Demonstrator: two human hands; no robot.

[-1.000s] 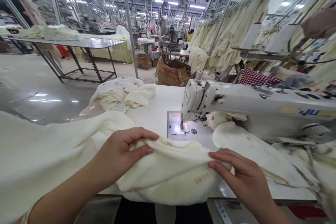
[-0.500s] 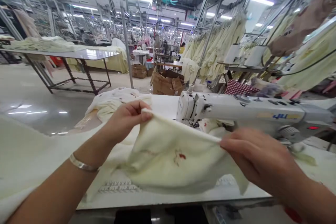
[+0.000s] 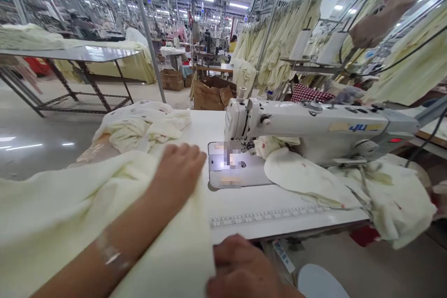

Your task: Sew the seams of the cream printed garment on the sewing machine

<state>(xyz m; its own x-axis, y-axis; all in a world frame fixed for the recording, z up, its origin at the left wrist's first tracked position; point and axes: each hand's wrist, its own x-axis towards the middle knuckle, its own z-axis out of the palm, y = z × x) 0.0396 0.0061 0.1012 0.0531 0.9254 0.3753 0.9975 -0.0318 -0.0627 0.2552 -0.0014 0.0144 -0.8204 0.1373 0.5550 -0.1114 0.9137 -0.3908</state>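
My left hand lies on a cream fleece fabric piece spread over the left of the white sewing table; its fingers look flat on the cloth. My right hand sits low at the table's front edge, beside the fabric's right edge, its fingers curled under and hidden. The white sewing machine stands to the right, its needle plate just beyond my left hand. More cream pieces lie under and right of the machine arm.
A heap of cream fabric sits at the table's far left. A printed ruler runs along the front edge. Beyond are cardboard boxes, a metal table, hanging cream garments and other workstations.
Both hands held a small cream piece up between them; now it is down, my left hand rests flat on the fabric and my right hand has dropped to the table's front edge.
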